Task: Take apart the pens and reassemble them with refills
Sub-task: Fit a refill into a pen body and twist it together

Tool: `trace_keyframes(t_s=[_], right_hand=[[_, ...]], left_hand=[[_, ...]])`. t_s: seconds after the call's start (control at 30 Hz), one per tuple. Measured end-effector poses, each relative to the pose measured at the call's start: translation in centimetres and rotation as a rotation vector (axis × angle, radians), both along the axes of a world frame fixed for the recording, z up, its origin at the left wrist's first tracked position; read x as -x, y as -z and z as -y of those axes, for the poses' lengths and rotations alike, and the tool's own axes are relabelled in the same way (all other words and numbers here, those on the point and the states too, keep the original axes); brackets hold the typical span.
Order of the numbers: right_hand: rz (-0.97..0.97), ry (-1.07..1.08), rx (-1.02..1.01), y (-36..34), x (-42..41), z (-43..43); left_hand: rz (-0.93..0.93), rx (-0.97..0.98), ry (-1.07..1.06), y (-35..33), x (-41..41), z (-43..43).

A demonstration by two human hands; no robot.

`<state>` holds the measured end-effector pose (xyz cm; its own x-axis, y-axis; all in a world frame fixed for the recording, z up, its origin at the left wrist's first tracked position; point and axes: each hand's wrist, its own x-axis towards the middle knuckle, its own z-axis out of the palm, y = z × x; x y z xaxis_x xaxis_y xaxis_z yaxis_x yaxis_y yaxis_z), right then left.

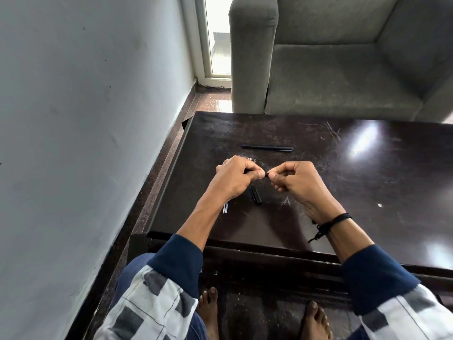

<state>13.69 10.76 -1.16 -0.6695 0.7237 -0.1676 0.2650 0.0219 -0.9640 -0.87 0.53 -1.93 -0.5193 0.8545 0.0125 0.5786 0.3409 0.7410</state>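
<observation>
Above the dark wooden table [367,192], my left hand [236,176] and my right hand [297,179] meet fingertip to fingertip on a small black pen [266,174]. Each hand pinches one end, so most of the pen is hidden. Just below the hands a black pen cap [255,195] lies on the table. White refills [225,208] peek out from under my left wrist. A whole dark pen [267,148] lies crosswise farther back on the table.
A grey sofa [343,57] stands right behind the table. A pale wall [85,106] runs along the left, with a narrow strip of floor between it and the table. My bare feet [316,320] are under the table's front edge.
</observation>
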Motion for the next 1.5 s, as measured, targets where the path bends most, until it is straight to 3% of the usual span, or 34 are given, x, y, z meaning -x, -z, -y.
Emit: trace_keyframes(t_s=[1.5], right_hand=[[-0.05,-0.005,0.049,-0.46,-0.17,0.08]], left_hand=[[0.031,-0.036,-0.005,0.06,0.35,0.02]])
